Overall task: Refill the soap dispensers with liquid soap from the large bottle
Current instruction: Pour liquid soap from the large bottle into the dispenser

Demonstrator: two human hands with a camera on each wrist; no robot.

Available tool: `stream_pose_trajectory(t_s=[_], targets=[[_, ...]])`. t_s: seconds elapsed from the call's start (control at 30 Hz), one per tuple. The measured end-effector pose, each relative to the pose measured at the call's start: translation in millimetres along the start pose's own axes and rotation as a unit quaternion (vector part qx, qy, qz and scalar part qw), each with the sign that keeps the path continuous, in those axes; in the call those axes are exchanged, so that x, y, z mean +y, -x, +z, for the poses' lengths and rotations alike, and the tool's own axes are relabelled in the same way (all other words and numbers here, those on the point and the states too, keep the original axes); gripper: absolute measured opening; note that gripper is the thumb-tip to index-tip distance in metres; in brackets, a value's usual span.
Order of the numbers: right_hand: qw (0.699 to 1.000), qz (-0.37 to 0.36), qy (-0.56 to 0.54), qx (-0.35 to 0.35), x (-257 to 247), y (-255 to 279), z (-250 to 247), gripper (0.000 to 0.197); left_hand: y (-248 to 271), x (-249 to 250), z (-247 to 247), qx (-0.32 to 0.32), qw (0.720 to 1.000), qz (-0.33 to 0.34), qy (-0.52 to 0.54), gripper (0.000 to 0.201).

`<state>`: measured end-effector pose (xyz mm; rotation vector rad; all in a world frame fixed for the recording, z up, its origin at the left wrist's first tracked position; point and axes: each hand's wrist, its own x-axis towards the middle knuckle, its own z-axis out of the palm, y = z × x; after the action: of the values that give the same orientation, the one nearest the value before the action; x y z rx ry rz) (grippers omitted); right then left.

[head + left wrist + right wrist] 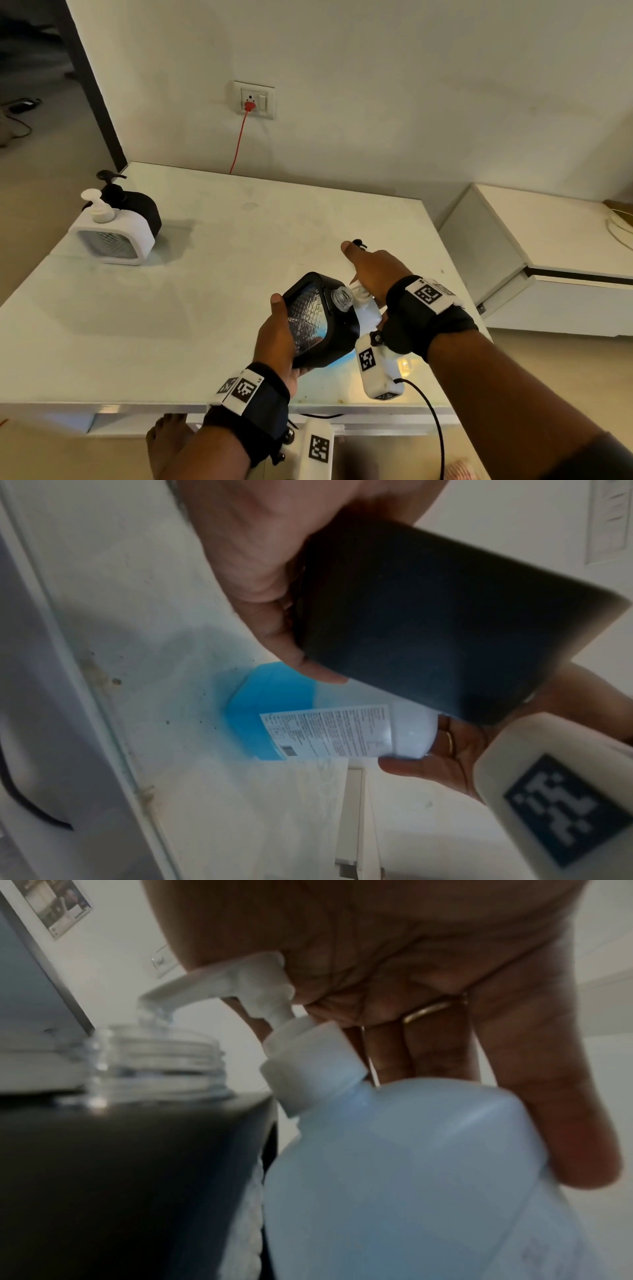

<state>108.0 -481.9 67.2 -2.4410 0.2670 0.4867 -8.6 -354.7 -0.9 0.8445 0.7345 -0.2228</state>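
Observation:
My left hand grips a black soap dispenser and holds it tilted above the white table. Its clear threaded neck is uncapped. The large translucent bottle stands right beside it, with blue soap low inside. My right hand lies on top of the bottle's white pump head. The palm presses it, and the fingers hang straight down behind the bottle. The pump spout tip sits just over the open neck, with clear liquid at the tip.
A white dispenser and a black one behind it stand at the table's far left. A small black pump part lies beyond my right hand. A red cable runs from the wall socket. A white cabinet stands to the right.

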Motion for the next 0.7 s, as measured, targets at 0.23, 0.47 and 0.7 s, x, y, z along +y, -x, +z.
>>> stream_pose_trajectory(t_s=[0.23,0.47,0.7], targets=[[0.998,0.011,0.038,0.041,3,-1,4,0.063,1,1,1,0.004,1.000,0.003,0.004,0.044],[0.999,-0.003,0.012,-0.035,-9,11,-4,0.076,3,-1,1,-0.004,1.000,0.005,0.002,0.048],[1.000,0.002,0.027,-0.006,-5,1,2,0.069,2,-1,2,-0.004,1.000,0.007,0.005,0.048]])
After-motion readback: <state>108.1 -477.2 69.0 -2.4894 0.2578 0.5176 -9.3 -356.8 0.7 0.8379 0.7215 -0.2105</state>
